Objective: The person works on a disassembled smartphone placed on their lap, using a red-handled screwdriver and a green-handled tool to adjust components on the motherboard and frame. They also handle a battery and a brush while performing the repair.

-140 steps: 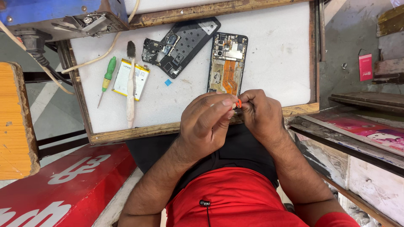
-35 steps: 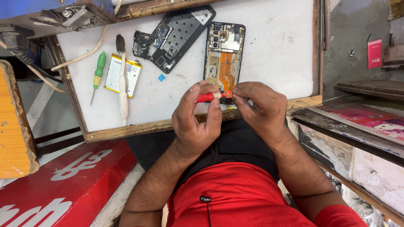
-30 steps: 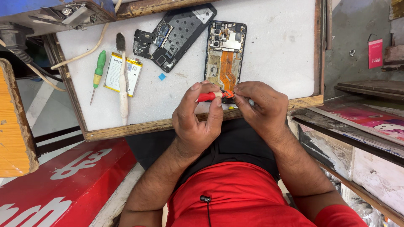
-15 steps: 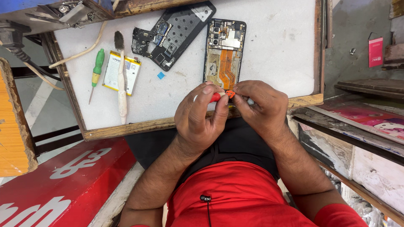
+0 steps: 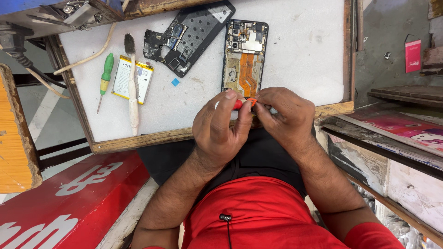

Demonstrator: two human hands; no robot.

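Observation:
My left hand (image 5: 221, 131) and my right hand (image 5: 284, 115) meet at the near edge of a white work board (image 5: 295, 50). Together they pinch a small red-handled tool (image 5: 238, 104) between the fingertips; an orange bit shows at its right end. Just beyond the fingers lies an opened phone body (image 5: 244, 57) with its circuit board and orange flex cable exposed. The lower end of the phone is hidden behind my fingers.
On the board's left lie a black phone back cover (image 5: 189, 37), a yellow-and-white battery (image 5: 134, 78), a white-handled brush (image 5: 132, 92) and a green screwdriver (image 5: 105, 78). A cable (image 5: 87, 57) crosses the far left corner. A red panel (image 5: 64, 198) sits below left.
The hands have stayed together at the board's near edge, with the fingers shifting slightly around the small red tool. The view has drifted a little; the items on the board have not moved.

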